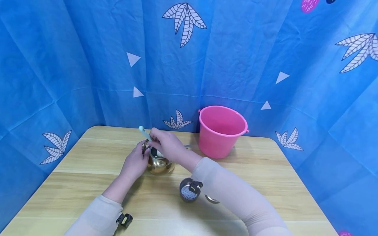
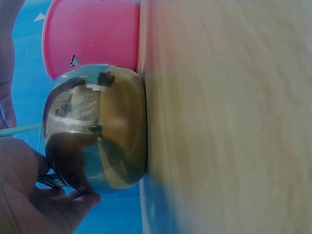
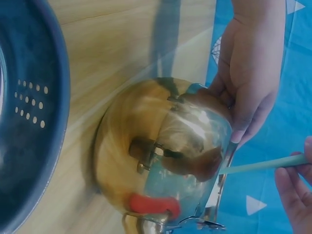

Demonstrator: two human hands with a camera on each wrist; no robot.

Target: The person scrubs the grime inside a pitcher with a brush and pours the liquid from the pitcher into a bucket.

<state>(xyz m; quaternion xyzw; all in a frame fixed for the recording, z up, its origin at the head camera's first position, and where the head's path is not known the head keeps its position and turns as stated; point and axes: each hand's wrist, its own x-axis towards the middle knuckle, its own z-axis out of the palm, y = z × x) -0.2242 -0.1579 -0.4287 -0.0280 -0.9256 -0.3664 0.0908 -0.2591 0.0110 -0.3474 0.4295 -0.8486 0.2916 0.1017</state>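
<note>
A shiny gold metal teapot (image 1: 160, 167) stands upright on the wooden table with its top uncovered. My left hand (image 1: 136, 162) grips the handle on its left side; the left wrist view shows that hand (image 2: 34, 187) against the pot. Above the opening, my right hand (image 1: 169, 147) pinches the light-blue handle of a brush (image 1: 143, 131). White bristles are partly visible inside the mouth. In the right wrist view the brush handle (image 3: 263, 165) runs into the pot, and the spout (image 3: 141, 225) shows at the bottom edge.
A pink bucket (image 1: 217, 144) stands behind and right of the teapot. Nearer me lies a perforated metal strainer (image 1: 188, 192), partly behind the right wrist's camera. A round metal piece (image 1: 212, 199) is mostly hidden under my right sleeve. Blue patterned curtain (image 1: 183, 72) surrounds the table.
</note>
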